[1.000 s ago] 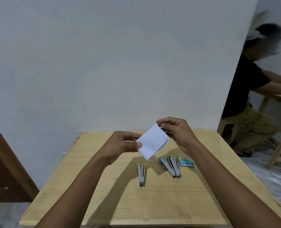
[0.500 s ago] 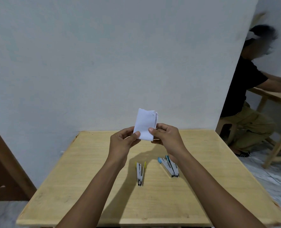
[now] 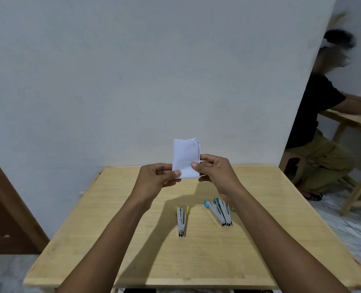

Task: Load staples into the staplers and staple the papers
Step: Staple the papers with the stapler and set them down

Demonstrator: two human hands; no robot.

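I've got the papers [image 3: 185,159] up off the worktop [image 3: 116,208], upright between both hands at the far edge. My left hand [image 3: 154,180] pinches the lower left corner, thumb in front; my right hand [image 3: 215,174] pinches the right edge, fingers [image 3: 196,164] closed on the sheets. I hold it this way, I'd say, to square the little stack and keep the layers together; the top edge looks slightly uneven, with a staple mark possibly near the top right corner, too small to be sure.

Below, the yellow-tipped stapler [image 3: 181,220] lies flat and swung open, rail showing, near the middle. To its right, the blue staplers [image 3: 219,212] lie side by side, touching, also open, partly under my right forearm. Open like that, they're ready for loading, though I can't tell whether any staples sit in the rails. No staple box is clearly visible; something small peeks out by my right wrist, too hidden to name.
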